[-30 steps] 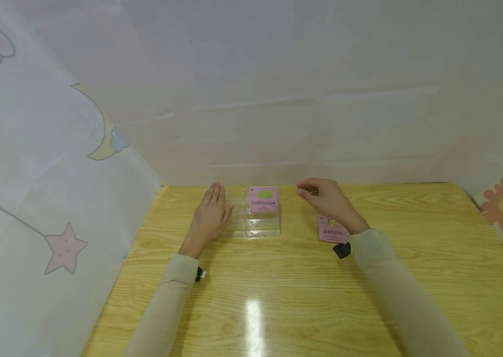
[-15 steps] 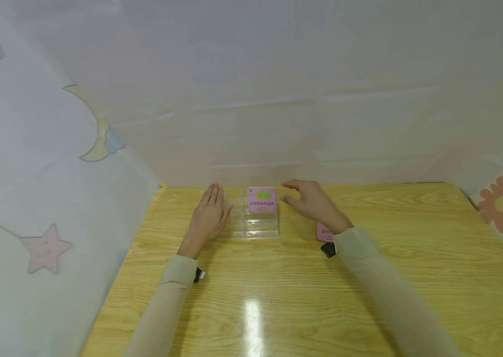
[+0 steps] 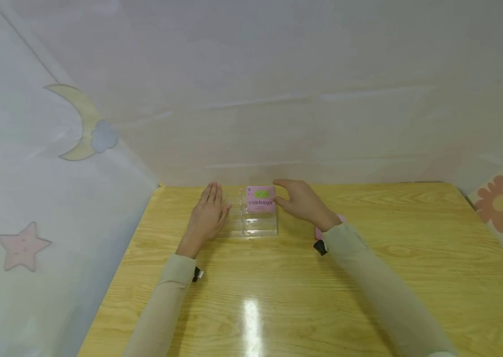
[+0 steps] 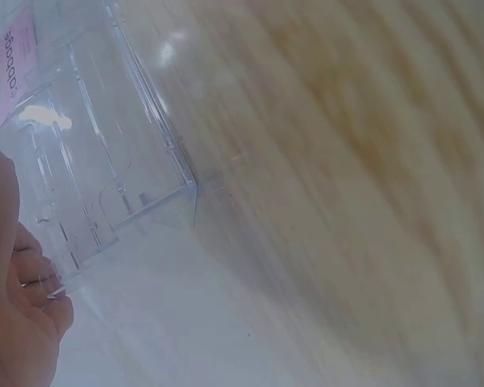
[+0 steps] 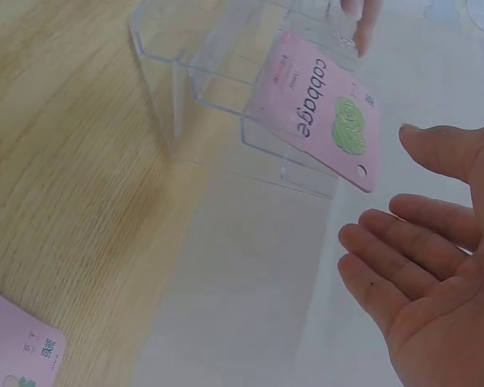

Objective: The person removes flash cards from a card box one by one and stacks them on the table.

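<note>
A clear plastic tiered stand (image 3: 260, 224) stands at the back of the table. On its upper right tier leans a pink flashcard (image 5: 321, 109) reading "cabbage", with a green cabbage picture. My left hand (image 3: 207, 218) holds the stand's left end, thumb over the tiers and fingertips (image 4: 34, 270) at the edge. Near the card's right edge is my right hand (image 3: 301, 202), thumb and fingers spread. The right wrist view shows a gap between its fingers (image 5: 387, 258) and the card. Nothing is in its palm.
A second pink card (image 5: 14, 343) lies on the wooden table (image 3: 305, 297), partly hidden under the right wrist in the head view. White fabric (image 3: 251, 124) printed with pictures hangs behind and left of the table.
My right hand has moved left to the cabbage card's edge, its fingers opening wider. Its forearm now covers most of the potato card. My left hand stays at the stand.
</note>
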The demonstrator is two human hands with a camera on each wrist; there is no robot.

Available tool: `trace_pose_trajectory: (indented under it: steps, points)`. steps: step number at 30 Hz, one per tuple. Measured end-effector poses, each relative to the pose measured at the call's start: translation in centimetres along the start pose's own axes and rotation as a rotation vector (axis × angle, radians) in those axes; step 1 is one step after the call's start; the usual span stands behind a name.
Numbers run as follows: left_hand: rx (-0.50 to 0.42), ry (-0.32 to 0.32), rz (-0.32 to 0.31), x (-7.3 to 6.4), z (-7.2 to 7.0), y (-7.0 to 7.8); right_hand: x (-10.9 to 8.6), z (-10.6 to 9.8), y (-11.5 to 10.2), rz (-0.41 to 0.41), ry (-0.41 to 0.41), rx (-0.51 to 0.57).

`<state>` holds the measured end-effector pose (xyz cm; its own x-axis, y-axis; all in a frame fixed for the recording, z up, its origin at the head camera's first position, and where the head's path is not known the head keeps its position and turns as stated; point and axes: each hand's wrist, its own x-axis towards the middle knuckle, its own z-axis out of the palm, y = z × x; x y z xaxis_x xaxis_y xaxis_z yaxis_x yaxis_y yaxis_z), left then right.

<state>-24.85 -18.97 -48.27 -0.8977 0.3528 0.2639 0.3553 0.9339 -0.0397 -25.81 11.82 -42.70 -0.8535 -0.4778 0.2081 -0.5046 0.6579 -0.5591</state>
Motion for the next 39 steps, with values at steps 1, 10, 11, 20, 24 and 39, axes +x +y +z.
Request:
trace_pose_trajectory:
  steps: [1, 10, 11, 20, 24, 39]
  points:
    - [0.001, 0.003, 0.001, 0.0, 0.0, 0.0, 0.1, 0.1, 0.0, -0.003, -0.004, -0.015]
    - [0.002, 0.005, -0.005, 0.0, 0.0, 0.1, 1.2, 0.8, -0.1, -0.033, -0.006, -0.108]
    - [0.0, 0.003, -0.006, 0.1, 0.1, 0.1, 1.4, 0.9, -0.1, -0.039, -0.005, -0.115]
    - [-0.005, 0.004, -0.01, 0.2, 0.5, 0.3, 2.2, 2.0, -0.4, -0.079, -0.01, -0.155]
    - [-0.007, 0.008, -0.008, 0.1, 0.7, 0.4, 2.4, 2.5, -0.4, -0.085, -0.031, -0.213]
    - [0.004, 0.022, -0.001, 0.1, 0.5, 0.5, 2.8, 3.4, -1.0, -0.171, -0.022, -0.298]
